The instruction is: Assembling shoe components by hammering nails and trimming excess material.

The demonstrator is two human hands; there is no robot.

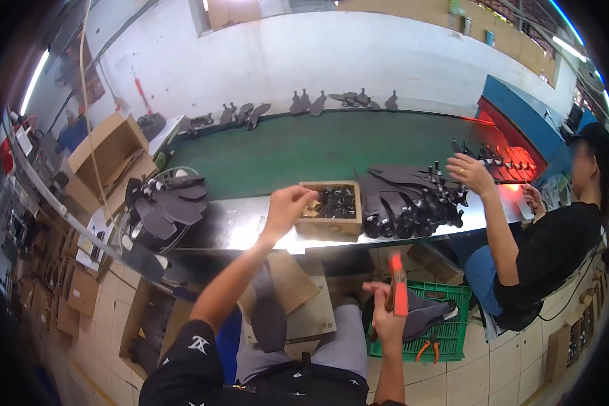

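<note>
My left hand (pixel 287 211) reaches to the left side of a wooden box (pixel 329 229) of small black parts (pixel 337 203). Its thumb and fingertips are pinched together; whatever is between them is too small to make out. In my right hand (pixel 388 321), held over the right thigh, is a hammer (pixel 398 287) with an orange-red head. A dark shoe-sole-shaped piece (pixel 268 318) lies on a pale board (pixel 321 312) across my lap, beside a tan sheet (pixel 292 281).
A green conveyor belt (pixel 304 143) runs behind the metal ledge, with dark sole pieces (pixel 409 203) right of the box and more in a basket (pixel 166 210) at left. On the right, a green crate (pixel 457 325) holds soles and orange-handled pliers (pixel 427 350). A co-worker (pixel 541 243) sits nearby.
</note>
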